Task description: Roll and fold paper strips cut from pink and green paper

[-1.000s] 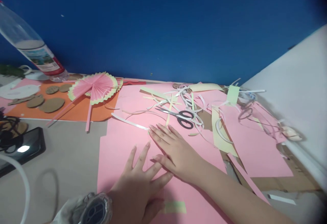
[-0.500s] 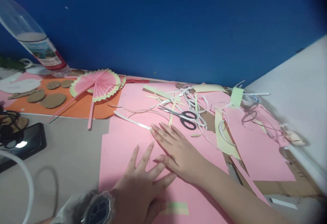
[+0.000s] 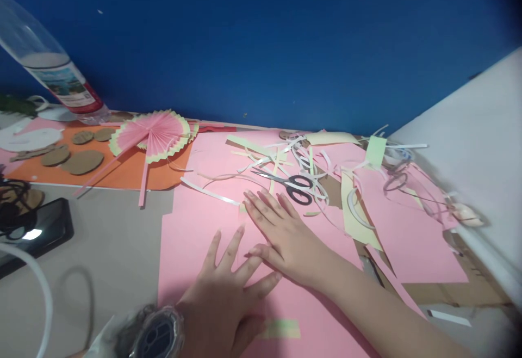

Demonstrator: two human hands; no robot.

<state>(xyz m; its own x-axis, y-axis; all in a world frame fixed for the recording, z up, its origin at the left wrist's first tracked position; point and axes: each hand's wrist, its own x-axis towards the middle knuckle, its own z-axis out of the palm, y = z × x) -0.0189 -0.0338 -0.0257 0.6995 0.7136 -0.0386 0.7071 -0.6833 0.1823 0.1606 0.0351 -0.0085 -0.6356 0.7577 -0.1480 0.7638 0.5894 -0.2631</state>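
Both my hands lie flat on pink paper (image 3: 183, 271), fingers spread, holding nothing. My left hand (image 3: 232, 287), with a watch (image 3: 157, 336) on the wrist, presses the near part of the sheet. My right hand (image 3: 287, 235) reaches in from the right, its thumb close to the left hand's fingers. Left of its fingertips is a small yellowish piece (image 3: 243, 207), partly covered. A thin vertical line, perhaps a seam, runs in the paper between the hands. A yellow-green strip (image 3: 283, 329) lies on the paper nearer to me. Black-handled scissors (image 3: 299, 190) rest beyond the right hand.
White and green paper strips (image 3: 302, 154) are heaped at the back. Pink offcuts (image 3: 411, 238) lie over cardboard on the right. To the left are a pink pleated paper piece (image 3: 163, 135), an orange sheet (image 3: 171, 176), cardboard discs (image 3: 82, 162), a bottle (image 3: 67, 86) and a phone (image 3: 49, 224).
My right hand's fingertips have slid slightly right, uncovering more of the small yellowish piece. The left hand stays nearly where it was. The camera view has shifted a little.
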